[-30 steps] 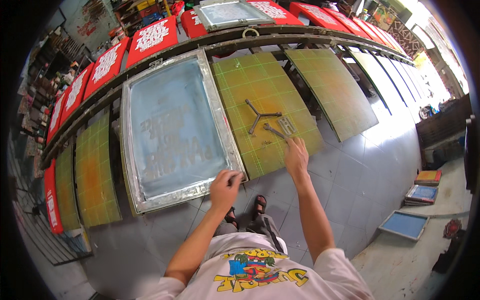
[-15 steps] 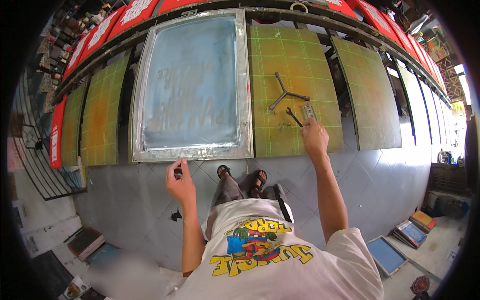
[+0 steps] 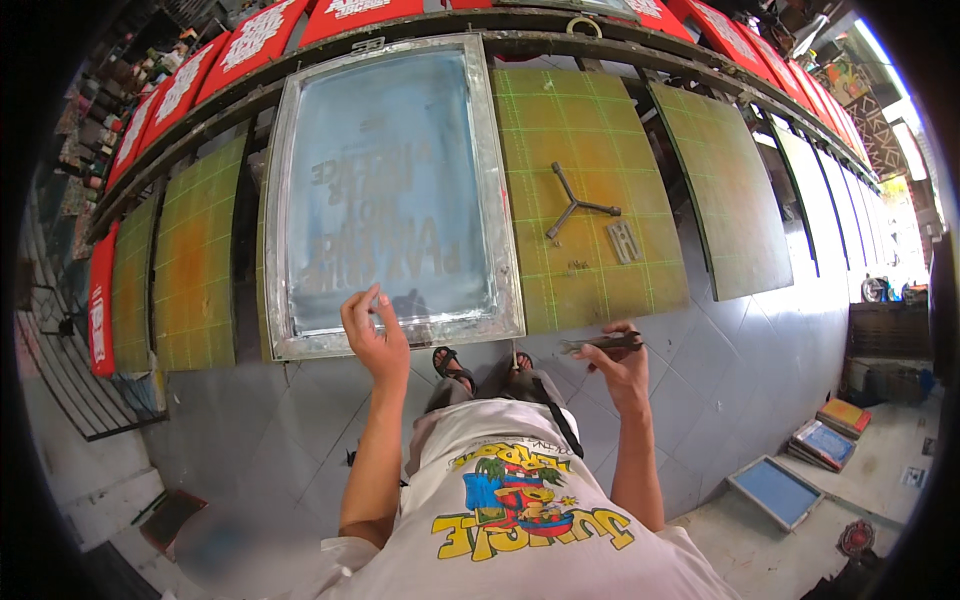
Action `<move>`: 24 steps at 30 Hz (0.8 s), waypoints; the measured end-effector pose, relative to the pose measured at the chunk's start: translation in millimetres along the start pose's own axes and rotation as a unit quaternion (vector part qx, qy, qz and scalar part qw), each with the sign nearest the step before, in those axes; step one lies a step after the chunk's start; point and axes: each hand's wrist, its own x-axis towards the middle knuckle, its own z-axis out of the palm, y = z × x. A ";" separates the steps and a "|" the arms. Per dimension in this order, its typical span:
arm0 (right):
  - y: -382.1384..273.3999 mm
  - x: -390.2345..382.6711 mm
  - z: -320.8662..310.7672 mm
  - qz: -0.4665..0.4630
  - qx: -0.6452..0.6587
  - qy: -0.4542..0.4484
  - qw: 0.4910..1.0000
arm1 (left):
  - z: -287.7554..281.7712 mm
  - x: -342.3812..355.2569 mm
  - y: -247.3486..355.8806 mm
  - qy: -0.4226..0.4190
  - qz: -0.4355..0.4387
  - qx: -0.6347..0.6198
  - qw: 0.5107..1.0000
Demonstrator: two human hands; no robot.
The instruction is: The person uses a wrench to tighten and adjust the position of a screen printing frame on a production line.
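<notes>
My right hand (image 3: 622, 372) is closed on a dark metal wrench (image 3: 605, 343), just off the near edge of the yellow-green board (image 3: 545, 290). Over the near rim of a metal-framed printing screen (image 3: 500, 250) hovers my left hand (image 3: 375, 340), fingers loosely bent and apart, with nothing visible in it. The screen's blue mesh (image 3: 400, 120) carries faint mirrored lettering. On the yellow-green board lie a three-armed socket wrench (image 3: 573, 204), a slotted metal plate (image 3: 623, 242) and several small metal pieces (image 3: 578, 266).
More boards stand in the row, one at left (image 3: 200, 260) and one at right (image 3: 725, 190). Red printed panels (image 3: 255, 45) line the far side. A blue framed screen (image 3: 775, 492) rests at lower right. Grey tiled floor (image 3: 700, 380) lies below.
My right hand has taken the wrench off the board and drawn it back toward me past the near edge. My left hand has moved up over the screen's near rim.
</notes>
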 end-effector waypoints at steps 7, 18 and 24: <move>18.6 -2.4 33.3 -0.029 -0.207 0.002 0.978 | 11.7 24.4 -33.5 0.013 0.114 0.032 0.993; 18.8 -1.7 37.5 0.088 -0.022 -0.030 0.995 | 9.6 22.9 -46.3 -0.063 0.095 -0.008 0.994; 61.4 12.6 38.6 0.109 0.171 -0.019 0.979 | -0.2 25.9 -47.3 -0.083 0.097 -0.004 0.992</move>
